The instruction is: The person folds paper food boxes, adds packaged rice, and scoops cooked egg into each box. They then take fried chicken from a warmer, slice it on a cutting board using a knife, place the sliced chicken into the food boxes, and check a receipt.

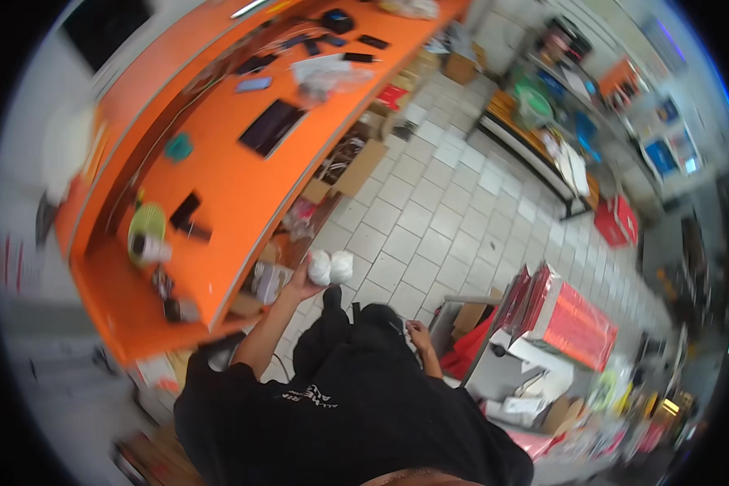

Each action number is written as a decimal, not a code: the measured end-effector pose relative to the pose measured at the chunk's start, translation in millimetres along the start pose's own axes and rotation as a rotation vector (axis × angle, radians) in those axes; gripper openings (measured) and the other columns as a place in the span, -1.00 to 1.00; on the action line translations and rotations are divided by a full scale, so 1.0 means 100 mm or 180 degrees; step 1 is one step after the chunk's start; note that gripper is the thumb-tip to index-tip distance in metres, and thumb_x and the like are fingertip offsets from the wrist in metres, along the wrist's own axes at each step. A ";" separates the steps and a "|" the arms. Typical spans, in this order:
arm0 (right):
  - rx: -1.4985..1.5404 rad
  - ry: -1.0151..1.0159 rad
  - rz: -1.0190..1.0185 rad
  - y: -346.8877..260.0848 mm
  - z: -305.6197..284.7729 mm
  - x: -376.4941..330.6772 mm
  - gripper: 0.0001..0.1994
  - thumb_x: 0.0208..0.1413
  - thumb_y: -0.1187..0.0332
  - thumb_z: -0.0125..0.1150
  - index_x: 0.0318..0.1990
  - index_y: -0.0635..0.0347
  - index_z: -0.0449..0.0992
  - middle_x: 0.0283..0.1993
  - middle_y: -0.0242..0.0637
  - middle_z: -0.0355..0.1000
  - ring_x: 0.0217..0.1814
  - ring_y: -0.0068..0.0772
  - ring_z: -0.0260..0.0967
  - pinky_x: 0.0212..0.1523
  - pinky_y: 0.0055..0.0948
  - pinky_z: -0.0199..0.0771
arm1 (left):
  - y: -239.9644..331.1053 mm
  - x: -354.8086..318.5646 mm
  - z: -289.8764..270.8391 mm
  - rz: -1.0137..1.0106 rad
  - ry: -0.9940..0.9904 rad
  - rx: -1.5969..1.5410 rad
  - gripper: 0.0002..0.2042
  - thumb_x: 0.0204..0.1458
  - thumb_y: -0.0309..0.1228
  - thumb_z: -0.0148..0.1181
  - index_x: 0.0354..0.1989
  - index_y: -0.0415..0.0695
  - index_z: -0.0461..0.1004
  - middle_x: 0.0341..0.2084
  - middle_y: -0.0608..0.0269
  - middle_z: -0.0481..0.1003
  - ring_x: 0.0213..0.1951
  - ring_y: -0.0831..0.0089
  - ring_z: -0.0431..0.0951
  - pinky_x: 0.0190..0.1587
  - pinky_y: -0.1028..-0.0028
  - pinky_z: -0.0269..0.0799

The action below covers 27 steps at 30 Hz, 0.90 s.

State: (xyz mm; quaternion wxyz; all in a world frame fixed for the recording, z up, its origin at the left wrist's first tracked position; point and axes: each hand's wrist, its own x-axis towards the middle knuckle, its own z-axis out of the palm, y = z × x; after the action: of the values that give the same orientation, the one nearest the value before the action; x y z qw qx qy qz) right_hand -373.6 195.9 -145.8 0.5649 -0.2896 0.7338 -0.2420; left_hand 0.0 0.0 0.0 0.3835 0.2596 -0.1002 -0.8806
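Note:
Held out in front of my body, to the left, my left hand (301, 282) is closed around two white rounded bundles (330, 267) sitting side by side. They look soft or wrapped, but blur hides what kind of thing they are. Lower and to the right, my right hand (418, 334) hangs beside my dark trousers with its fingers curled. Whatever it holds, if anything, is too small and blurred to name. The orange counter (227, 190) runs along my left, its edge close to my left hand.
On the counter lie a dark tablet (272, 128), several phones, clear plastic bags and a green basket (147, 223). Open cardboard boxes (356, 170) stand under its edge. To my right, red packs (571, 324) rest on a grey table. A wooden-topped bench (502, 109) stands farther off on the tiled floor.

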 end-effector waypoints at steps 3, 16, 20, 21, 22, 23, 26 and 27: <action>0.0643 0.0455 0.0650 -0.51 -0.20 -0.20 -0.65 0.17 0.03 0.16 -0.08 0.08 0.54 -0.26 -0.41 0.50 -0.31 -0.58 0.35 -0.39 -0.48 0.38 | 0.54 1.19 0.32 -0.0128 -0.0437 0.0212 -0.38 -0.07 0.22 0.18 -0.02 -0.04 0.43 -0.03 0.30 0.45 0.11 0.19 0.36 0.26 0.01 0.17; 0.0664 0.8110 0.0510 -0.89 -2.07 -1.55 -0.60 0.22 0.31 0.07 -0.61 0.35 0.18 -0.67 -0.38 -0.05 -0.56 -0.57 -0.10 -0.57 -0.35 -0.09 | 0.56 4.54 1.68 -0.1477 -0.0406 0.0910 -0.28 -0.22 0.37 0.18 0.00 0.09 0.38 0.12 0.32 0.34 0.11 0.17 0.32 0.05 -0.01 0.20; 0.0781 0.7759 0.1882 0.03 -2.59 -1.83 -0.63 0.09 0.23 0.22 -0.06 0.33 0.41 -0.18 -0.04 0.42 -0.19 -0.16 0.38 -0.12 -0.23 0.38 | 0.44 5.37 2.25 -0.2273 -0.0816 0.1170 -0.36 -0.12 0.38 0.06 -0.06 0.11 0.43 0.05 0.34 0.41 0.08 0.15 0.35 0.08 -0.12 0.19; 0.0316 0.7221 0.3142 0.32 -2.66 -1.83 -0.35 0.01 0.09 0.30 0.15 0.37 0.28 0.08 0.12 0.32 0.14 0.05 0.28 0.16 -0.14 0.27 | 0.43 5.58 2.39 -0.2253 -0.0348 0.1385 -0.36 -0.10 0.37 0.05 -0.04 0.13 0.43 0.06 0.37 0.42 0.09 0.16 0.36 0.09 -0.11 0.19; 0.0522 0.6717 0.3885 0.56 -2.71 -1.79 -0.16 -0.09 -0.04 0.36 0.24 0.34 0.19 0.22 0.17 0.22 0.31 0.11 0.13 0.29 -0.07 0.15 | 0.40 5.78 2.54 -0.2345 0.0091 0.1425 -0.37 -0.10 0.37 0.05 -0.05 0.13 0.44 0.06 0.37 0.42 0.11 0.16 0.35 0.11 -0.12 0.19; 0.0831 0.6142 0.4302 0.73 -2.75 -1.83 0.04 -0.20 -0.19 0.37 0.34 0.29 0.05 0.32 0.20 0.09 0.37 0.15 0.06 0.32 -0.09 0.15 | 0.34 5.95 2.70 -0.2410 -0.0211 0.1668 -0.39 -0.08 0.35 0.06 -0.08 0.11 0.45 0.04 0.33 0.43 0.12 0.16 0.35 0.12 -0.12 0.19; 0.0650 0.6213 0.4749 0.78 -2.89 -1.61 0.08 -0.27 -0.36 0.30 0.36 0.10 0.08 0.36 0.22 0.00 0.38 0.30 -0.03 0.29 0.11 0.11 | 0.05 6.38 3.06 -0.2659 -0.1211 0.1950 -0.39 -0.06 0.38 -0.02 -0.07 0.15 0.43 0.04 0.23 0.42 0.14 0.10 0.33 0.15 -0.19 0.11; 0.0476 0.6362 0.5002 0.71 -2.98 -1.55 0.00 -0.24 -0.36 0.26 0.30 0.11 0.21 0.33 0.23 0.04 0.35 0.28 0.00 0.26 0.11 0.14 | -0.08 6.50 3.18 -0.2736 -0.1466 0.1970 -0.39 -0.07 0.40 -0.06 -0.12 0.15 0.43 0.03 0.23 0.42 0.14 0.09 0.32 0.14 -0.20 0.11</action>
State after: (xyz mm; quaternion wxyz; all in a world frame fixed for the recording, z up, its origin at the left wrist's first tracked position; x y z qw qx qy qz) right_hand -643.0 363.6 -14.6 -0.2260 0.5613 0.7961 0.0039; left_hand -545.8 -474.7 18.7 -0.1343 0.1787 -0.3196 -0.9208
